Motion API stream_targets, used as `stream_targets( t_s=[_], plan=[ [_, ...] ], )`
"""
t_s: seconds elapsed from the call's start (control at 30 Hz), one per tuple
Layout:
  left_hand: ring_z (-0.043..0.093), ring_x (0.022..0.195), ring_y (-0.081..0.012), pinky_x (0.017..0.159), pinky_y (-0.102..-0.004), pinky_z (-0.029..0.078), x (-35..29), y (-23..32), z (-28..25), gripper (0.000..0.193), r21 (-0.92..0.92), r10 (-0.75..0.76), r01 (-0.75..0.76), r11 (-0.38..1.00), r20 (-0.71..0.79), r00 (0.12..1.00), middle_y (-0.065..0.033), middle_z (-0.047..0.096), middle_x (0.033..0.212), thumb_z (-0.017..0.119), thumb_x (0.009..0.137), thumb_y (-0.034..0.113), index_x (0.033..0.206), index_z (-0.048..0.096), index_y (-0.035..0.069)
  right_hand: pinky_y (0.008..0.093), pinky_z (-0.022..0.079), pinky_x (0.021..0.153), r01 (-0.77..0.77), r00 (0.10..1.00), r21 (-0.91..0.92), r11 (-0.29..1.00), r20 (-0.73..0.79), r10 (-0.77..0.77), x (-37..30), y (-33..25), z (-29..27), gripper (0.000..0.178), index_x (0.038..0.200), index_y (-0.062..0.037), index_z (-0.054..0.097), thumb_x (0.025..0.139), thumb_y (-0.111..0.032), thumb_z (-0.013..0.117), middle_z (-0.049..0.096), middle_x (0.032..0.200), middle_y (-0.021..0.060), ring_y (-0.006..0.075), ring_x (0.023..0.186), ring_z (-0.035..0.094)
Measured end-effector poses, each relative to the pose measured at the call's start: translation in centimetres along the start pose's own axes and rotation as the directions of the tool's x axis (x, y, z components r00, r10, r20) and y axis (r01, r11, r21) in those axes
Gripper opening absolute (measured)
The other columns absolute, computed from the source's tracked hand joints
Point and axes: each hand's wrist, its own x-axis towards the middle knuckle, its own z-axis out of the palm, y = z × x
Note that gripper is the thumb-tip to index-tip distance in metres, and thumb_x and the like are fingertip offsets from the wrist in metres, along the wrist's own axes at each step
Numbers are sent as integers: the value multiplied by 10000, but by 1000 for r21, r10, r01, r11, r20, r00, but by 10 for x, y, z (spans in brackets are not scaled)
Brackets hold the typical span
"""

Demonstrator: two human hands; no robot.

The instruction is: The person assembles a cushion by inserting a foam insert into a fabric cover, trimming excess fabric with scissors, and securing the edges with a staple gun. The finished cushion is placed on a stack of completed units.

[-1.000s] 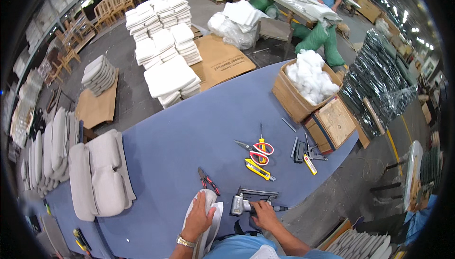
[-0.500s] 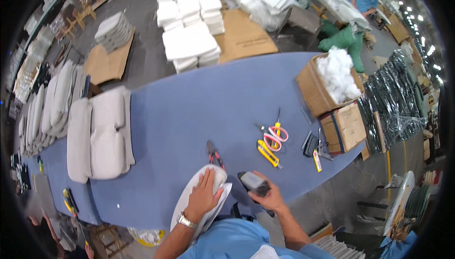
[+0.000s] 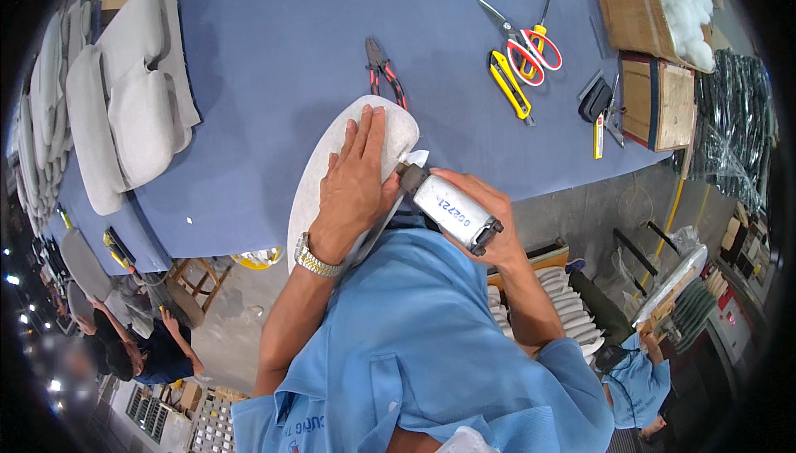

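A light grey padded panel (image 3: 319, 167) with a rounded end lies at the table's near edge, against my body. My left hand (image 3: 355, 175) presses flat on its top, fingers stretched out, with a metal watch on the wrist. My right hand (image 3: 489, 212) is wrapped round a silver-and-black staple gun (image 3: 452, 211). The gun's dark nose meets the panel's right edge, beside a small flap of white material (image 3: 417, 158). The trigger and my lower fingers are hidden under the gun's body. Pliers (image 3: 384, 71) with red-and-black handles lie just beyond the panel.
On the blue table (image 3: 282, 30) lie red-and-white scissors (image 3: 533, 56), a yellow utility knife (image 3: 509, 86) and more small tools. Grey cushions (image 3: 137, 104) rest at the left. A carton of white stuffing (image 3: 638, 5) stands far right. Other people work at lower left and lower right.
My view has tilted down toward my body. The staple gun in my right hand has come left, from beside the panel to its edge. My left hand stays flat on the panel.
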Motion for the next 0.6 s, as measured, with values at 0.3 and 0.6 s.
stream_targets(
  t_s=[0.3, 0.6],
  plan=[
    [297, 1540, -431, 1138, -645, 404, 2, 1, -4, 966, -20, -9, 10, 1000, 40, 999, -177, 248, 1704, 736, 843, 142, 1649, 206, 80, 351, 535, 803, -35, 998, -36, 999, 41, 37, 7, 2, 0, 693, 1408, -2, 609, 750, -128, 786, 712, 1094, 165, 285, 896, 694],
    [232, 1551, -479, 1139, -712, 344, 7, -2, -14, 987, -96, -1, 10, 995, 101, 995, -210, 192, 1713, 721, 805, 55, 1648, 208, 60, 354, 534, 827, -147, 979, -140, 979, 117, 164, 29, -24, -3, 692, 1389, 5, 612, 738, -135, 800, 698, 1102, 172, 294, 909, 682]
  ],
)
